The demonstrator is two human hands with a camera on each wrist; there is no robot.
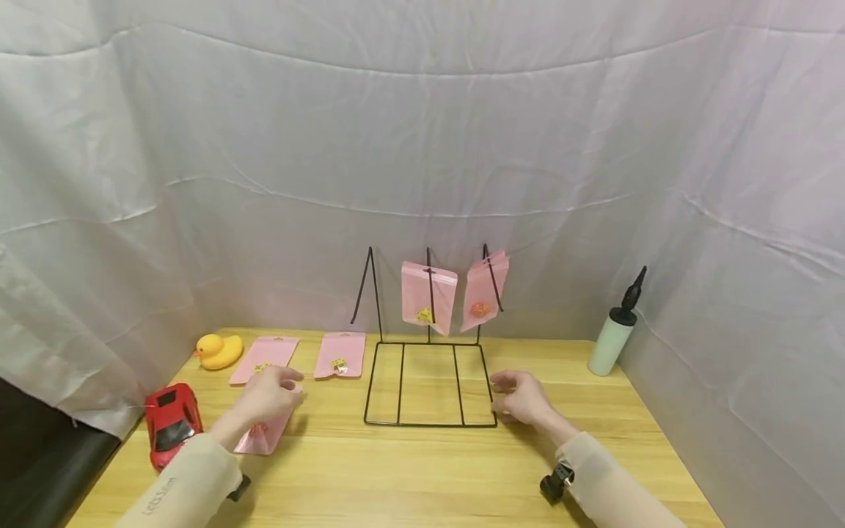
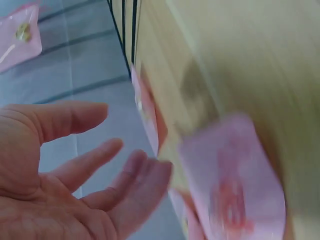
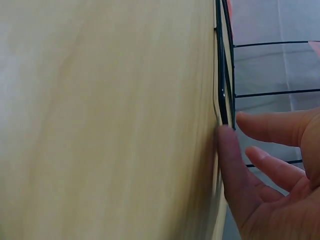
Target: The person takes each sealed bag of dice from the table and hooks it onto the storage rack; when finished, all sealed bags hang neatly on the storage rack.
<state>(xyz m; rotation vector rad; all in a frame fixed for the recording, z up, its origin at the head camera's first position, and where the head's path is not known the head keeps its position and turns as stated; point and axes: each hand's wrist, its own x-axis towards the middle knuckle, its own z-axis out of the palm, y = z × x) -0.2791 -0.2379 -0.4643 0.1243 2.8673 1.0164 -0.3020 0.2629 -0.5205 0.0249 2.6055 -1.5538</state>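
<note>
My left hand hovers with spread fingers over a pink zip bag holding something red. In the left wrist view a gap shows between the hand and that bag. Beside the right edge of the black wire rack is my right hand, thumb and fingers apart. Its fingertips overlap the wire in the right wrist view; firm contact cannot be made out. Two pink bags hang on the rack, one on the middle hook and one on the right hook. The left hook carries no bag.
Two more pink bags lie left of the rack, one close by and one farther left. A yellow rubber duck and a red toy car stand at the left. A green hand pump stands back right.
</note>
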